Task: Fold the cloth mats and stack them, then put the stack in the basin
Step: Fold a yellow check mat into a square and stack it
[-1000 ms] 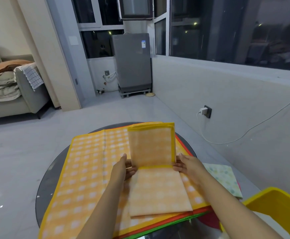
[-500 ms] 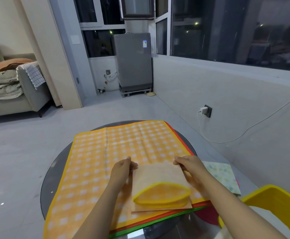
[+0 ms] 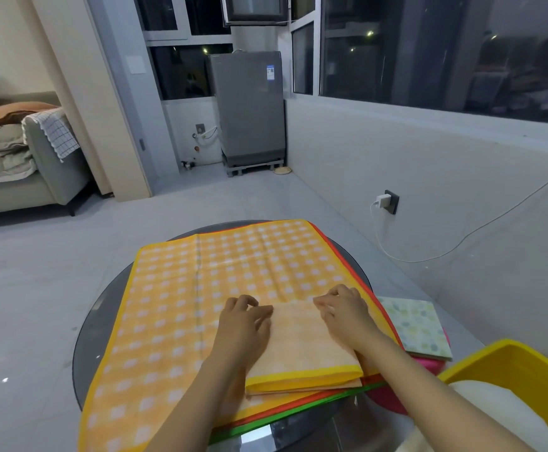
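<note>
Folded mat (image 3: 302,347): pale orange check w/ yellow border. Spread mat (image 3: 200,288): orange-white gingham. Red, green edges beneath. Side mat (image 3: 417,327): pastel dots, possibly hexagons. Yellow basin (image 3: 527,363).

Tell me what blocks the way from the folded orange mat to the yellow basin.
Nothing visible blocks it. The folded orange mat lies under both hands, and the yellow basin sits to its right, past the folded dotted mat, which lies low on the table's edge.

Yellow basin (image 3: 523,370) and pastel mat (image 3: 416,327) crowd the right.

A home: sofa (image 3: 11,190), washing machine (image 3: 249,106), tiled floor (image 3: 37,288).
</note>
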